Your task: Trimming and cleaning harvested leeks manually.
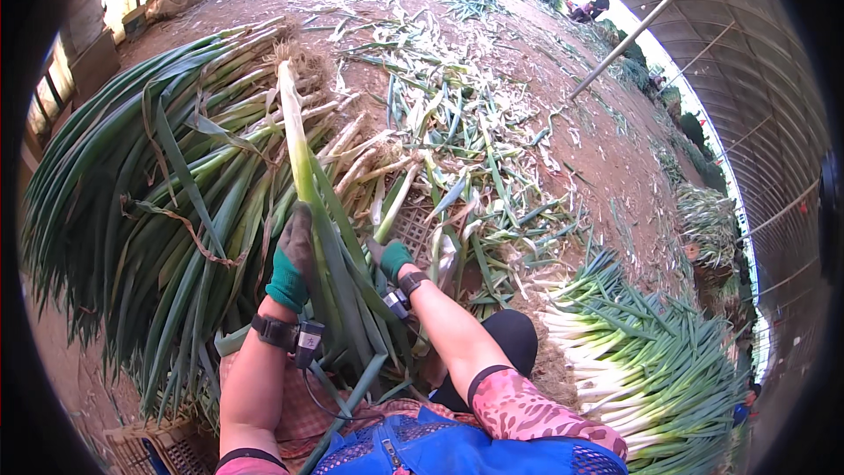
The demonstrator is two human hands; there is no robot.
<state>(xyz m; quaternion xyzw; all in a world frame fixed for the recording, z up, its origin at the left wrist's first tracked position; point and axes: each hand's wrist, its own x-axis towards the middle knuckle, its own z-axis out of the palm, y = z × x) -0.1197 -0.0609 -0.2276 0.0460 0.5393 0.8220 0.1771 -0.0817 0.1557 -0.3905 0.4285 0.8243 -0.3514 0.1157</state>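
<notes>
Dirt floor (607, 167); one onion pile (158, 158) left, one onion heap (651, 352) near right. Left hand (294, 251): fingers gripping one green onion (300, 154). Right hand (393, 259): can't tell finger state.

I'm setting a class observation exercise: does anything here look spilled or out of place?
Yes: leaf scraps lie strewn over the earth floor, right of the long stalk at the left hand. They look messy against the neatly lined-up pile at lower right.
</notes>
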